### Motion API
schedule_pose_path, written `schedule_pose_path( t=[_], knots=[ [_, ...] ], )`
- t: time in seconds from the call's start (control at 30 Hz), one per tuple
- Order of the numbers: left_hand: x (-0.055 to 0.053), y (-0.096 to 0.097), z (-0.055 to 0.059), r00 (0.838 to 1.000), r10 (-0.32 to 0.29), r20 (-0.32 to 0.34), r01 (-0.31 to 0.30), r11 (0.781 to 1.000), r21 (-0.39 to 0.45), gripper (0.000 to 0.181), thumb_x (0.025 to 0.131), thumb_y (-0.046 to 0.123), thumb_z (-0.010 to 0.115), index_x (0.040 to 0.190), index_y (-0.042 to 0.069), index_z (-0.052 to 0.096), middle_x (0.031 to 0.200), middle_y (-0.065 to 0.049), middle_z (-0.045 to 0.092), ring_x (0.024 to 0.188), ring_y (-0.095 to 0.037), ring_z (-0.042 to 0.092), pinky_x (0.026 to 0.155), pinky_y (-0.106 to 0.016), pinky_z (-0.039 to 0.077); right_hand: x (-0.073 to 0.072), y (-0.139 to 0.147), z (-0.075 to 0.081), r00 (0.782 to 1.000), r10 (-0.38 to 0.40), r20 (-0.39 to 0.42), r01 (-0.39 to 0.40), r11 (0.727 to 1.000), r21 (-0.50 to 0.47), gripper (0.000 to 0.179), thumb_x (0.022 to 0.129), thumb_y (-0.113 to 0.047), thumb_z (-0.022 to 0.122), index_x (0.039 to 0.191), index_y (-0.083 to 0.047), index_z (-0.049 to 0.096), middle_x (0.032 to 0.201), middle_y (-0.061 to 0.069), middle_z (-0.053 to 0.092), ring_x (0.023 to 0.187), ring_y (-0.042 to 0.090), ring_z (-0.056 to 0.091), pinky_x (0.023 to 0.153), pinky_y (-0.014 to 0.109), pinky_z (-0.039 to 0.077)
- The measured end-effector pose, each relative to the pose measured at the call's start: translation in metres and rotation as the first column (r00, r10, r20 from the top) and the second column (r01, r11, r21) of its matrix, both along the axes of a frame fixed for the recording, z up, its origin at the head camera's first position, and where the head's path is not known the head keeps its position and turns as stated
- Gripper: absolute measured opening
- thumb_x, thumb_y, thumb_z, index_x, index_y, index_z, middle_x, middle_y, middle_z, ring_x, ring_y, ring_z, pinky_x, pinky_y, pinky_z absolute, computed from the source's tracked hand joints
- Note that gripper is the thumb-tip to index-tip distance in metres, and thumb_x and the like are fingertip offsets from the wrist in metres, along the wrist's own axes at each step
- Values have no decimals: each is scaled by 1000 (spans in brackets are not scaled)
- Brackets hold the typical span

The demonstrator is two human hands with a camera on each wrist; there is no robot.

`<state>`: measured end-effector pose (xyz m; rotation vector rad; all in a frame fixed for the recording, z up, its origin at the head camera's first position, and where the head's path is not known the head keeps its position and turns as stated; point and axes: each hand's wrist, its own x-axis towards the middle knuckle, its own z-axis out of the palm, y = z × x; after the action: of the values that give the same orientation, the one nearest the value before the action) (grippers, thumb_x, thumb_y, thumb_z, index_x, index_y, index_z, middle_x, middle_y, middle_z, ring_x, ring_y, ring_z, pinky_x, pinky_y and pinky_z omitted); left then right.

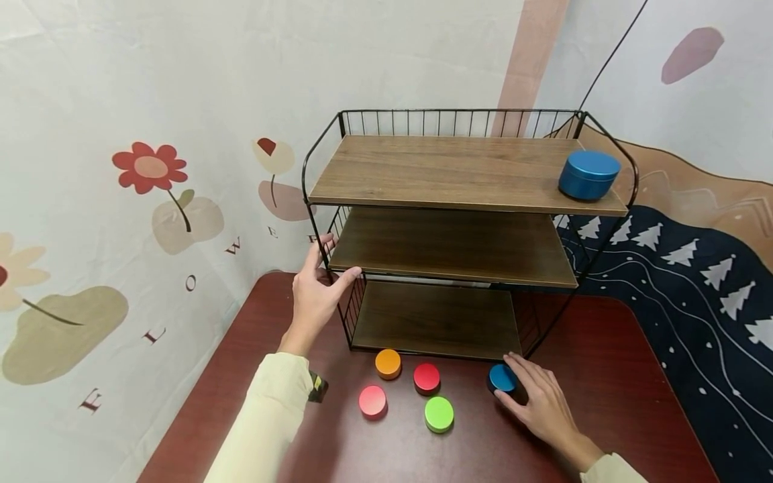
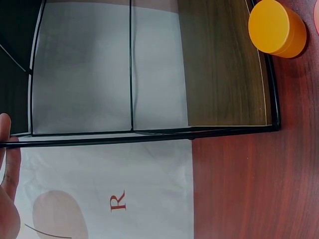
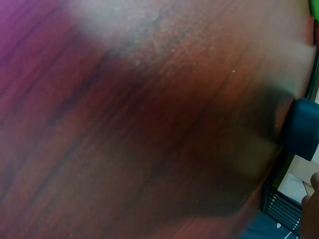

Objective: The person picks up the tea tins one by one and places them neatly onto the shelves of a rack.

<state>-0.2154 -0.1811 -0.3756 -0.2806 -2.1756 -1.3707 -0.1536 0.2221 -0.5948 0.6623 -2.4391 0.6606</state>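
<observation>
My left hand (image 1: pixel 314 295) holds the left side of a three-tier shelf rack (image 1: pixel 447 171) with a black wire frame and brown wooden boards. Its thumb lies at the middle board's front corner, the fingers behind the side post. In the left wrist view, fingers (image 2: pixel 11 164) show at the black rail. Low at the rack's front right, my right hand (image 1: pixel 543 402) has thumb and fingers around a small round blue tin (image 1: pixel 502 378). That blue tin (image 3: pixel 301 128) appears at the right edge of the right wrist view, fingertips (image 3: pixel 310 196) close by.
Orange (image 1: pixel 388 363), red (image 1: pixel 427 378), pink (image 1: pixel 372 400) and green (image 1: pixel 439 413) round tins sit on the dark red table (image 1: pixel 386 456) before the rack. A larger blue tin (image 1: pixel 588 176) stands on the top board's right end. Printed cloth (image 1: pixel 199 80) hangs behind.
</observation>
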Motion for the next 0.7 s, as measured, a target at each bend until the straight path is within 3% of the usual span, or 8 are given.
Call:
schedule_pose_path(
  t=[0.5, 0.7],
  knots=[
    [2, -1, 1, 1000, 9, 2, -9, 1000, -6, 65, 85, 14, 81, 142, 12, 50, 137, -17, 59, 60, -28, 61, 59, -19, 46, 0, -5, -14, 997, -52, 57, 50, 998, 33, 74, 71, -31, 89, 135, -6, 61, 127, 15, 63, 107, 33, 63, 80, 50, 46],
    [0, 0, 1, 1000, 0, -3, 0, 1000, -3, 64, 85, 14, 81, 142, 11, 50, 137, -18, 59, 60, -31, 61, 59, -22, 46, -1, -7, -17, 995, -60, 83, 59, 998, 21, 70, 72, -30, 89, 132, -6, 63, 123, 15, 66, 107, 34, 63, 81, 59, 47]
  ],
)
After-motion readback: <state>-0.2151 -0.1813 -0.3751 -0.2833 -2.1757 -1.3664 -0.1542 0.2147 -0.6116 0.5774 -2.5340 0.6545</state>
